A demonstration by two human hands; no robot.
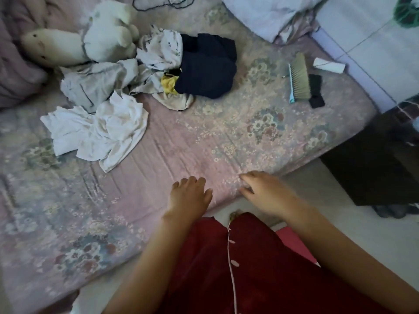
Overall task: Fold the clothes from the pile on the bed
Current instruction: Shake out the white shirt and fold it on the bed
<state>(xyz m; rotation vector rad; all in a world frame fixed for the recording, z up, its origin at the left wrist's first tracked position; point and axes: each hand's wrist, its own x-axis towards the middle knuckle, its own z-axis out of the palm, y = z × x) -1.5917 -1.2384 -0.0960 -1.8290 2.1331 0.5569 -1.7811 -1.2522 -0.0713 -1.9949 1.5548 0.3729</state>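
Much of the scene was soft and dim, and several things ran off the picture. A dark cord (163, 3) at the far edge was cut by the frame, as was a pale bundle of bedding (267, 17) at the far right and a green object (407, 12) in the far right corner, too little of it showing to tell what it was. A dark box-like shape (371, 164) beside the bed on the right was hard to make out.

The pile of clothes (145, 80) lay on the far left part of the bed (204, 143), its long axis running from the near left to the far right. At its near left end a crumpled white garment (99, 130) spread out; at its far right end sat a dark navy garment (206, 69), with a scrap of yellow cloth (169, 83) tucked just beside it. Which pieces were shirts or trousers could not be told. A white plush toy (90, 39) lay touching the far side of the pile.

A brush (299, 78) lay well apart on the right, handle pointing near, with a black item (316, 91) just beside it and a white roll (330, 65) beyond.

Both hands hovered low over the near edge of the bed, well apart from the pile. The left hand (190, 193) was palm down with loosely curled fingers, holding nothing. The right hand (265, 191) reached leftward, fingers relaxed and empty; whether either touched the sheet could not be told.
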